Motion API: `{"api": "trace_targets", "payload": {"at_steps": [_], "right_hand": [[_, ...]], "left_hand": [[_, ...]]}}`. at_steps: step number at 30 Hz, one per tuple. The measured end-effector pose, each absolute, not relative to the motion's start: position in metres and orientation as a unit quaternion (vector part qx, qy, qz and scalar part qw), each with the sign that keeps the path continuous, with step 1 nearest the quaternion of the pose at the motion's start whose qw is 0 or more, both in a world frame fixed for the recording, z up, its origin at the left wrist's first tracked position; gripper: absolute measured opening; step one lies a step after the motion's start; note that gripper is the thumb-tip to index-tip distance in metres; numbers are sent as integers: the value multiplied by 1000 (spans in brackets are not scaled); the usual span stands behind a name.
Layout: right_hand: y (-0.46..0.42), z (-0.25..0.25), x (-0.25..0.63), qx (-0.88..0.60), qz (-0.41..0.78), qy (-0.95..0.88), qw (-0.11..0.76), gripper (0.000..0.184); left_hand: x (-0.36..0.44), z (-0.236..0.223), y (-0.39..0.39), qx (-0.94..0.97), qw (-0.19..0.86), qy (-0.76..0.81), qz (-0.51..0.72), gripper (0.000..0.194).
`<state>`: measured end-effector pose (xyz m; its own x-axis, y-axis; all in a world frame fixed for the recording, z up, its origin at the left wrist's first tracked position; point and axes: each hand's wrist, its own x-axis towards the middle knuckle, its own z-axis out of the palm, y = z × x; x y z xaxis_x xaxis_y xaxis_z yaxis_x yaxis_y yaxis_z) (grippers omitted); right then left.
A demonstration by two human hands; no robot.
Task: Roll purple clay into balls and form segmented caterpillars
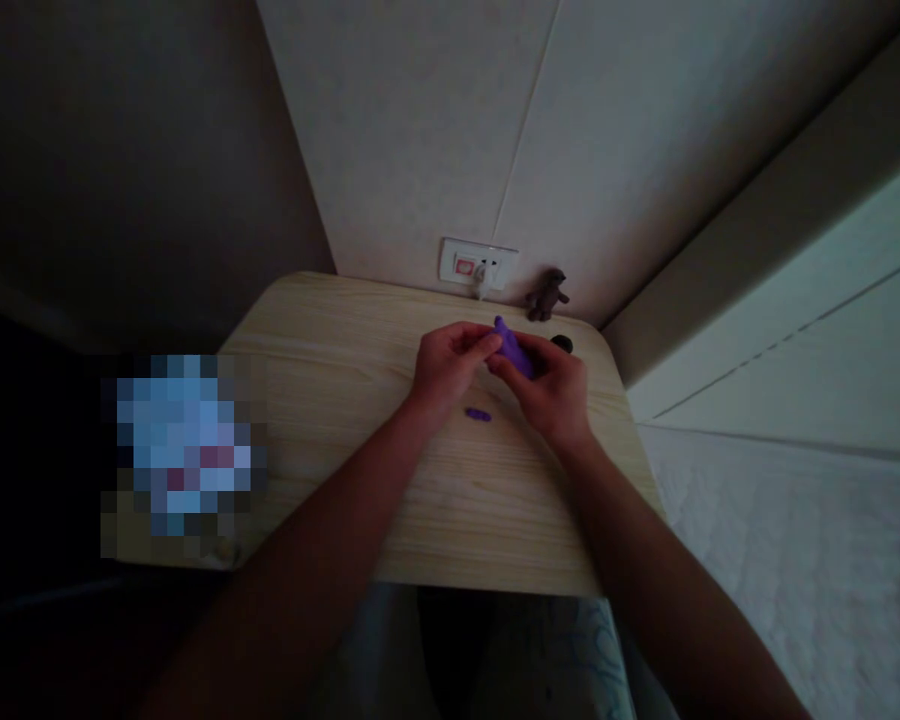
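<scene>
Both my hands meet above the far part of a small light wooden table (360, 480). My left hand (450, 365) and my right hand (551, 385) pinch a lump of purple clay (511, 347) between their fingertips, the left from the left side, the right from below and the right. A small purple clay piece (478, 414) lies on the table just under my left hand, apart from both hands.
A small dark brown clay figure (547, 295) stands at the table's far edge against the wall. Beside my right hand sits a small black object (562, 345). A wall socket (478, 265) with a plug is behind the table. A blurred patch covers the table's left corner.
</scene>
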<state>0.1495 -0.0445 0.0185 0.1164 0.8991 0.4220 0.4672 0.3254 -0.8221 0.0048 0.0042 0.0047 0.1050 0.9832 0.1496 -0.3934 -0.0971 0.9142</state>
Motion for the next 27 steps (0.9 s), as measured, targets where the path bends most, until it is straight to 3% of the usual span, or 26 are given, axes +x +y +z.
{"api": "trace_targets", "payload": {"at_steps": [8, 11, 20, 23, 27], "right_hand": [[-47, 23, 156, -542, 192, -666, 474, 41], [-48, 27, 158, -540, 197, -673, 465, 41], [-43, 17, 158, -472, 379, -593, 531, 37], [-42, 19, 159, -482, 329, -616, 530, 46], [-44, 25, 161, -514, 226, -664, 494, 41]], "left_hand": [[3, 8, -2, 507, 615, 264, 542, 52], [1, 9, 0, 542, 608, 245, 526, 46], [1, 12, 2, 530, 604, 250, 540, 44], [0, 12, 3, 500, 606, 270, 557, 45], [-2, 11, 3, 479, 617, 291, 553, 46]]}}
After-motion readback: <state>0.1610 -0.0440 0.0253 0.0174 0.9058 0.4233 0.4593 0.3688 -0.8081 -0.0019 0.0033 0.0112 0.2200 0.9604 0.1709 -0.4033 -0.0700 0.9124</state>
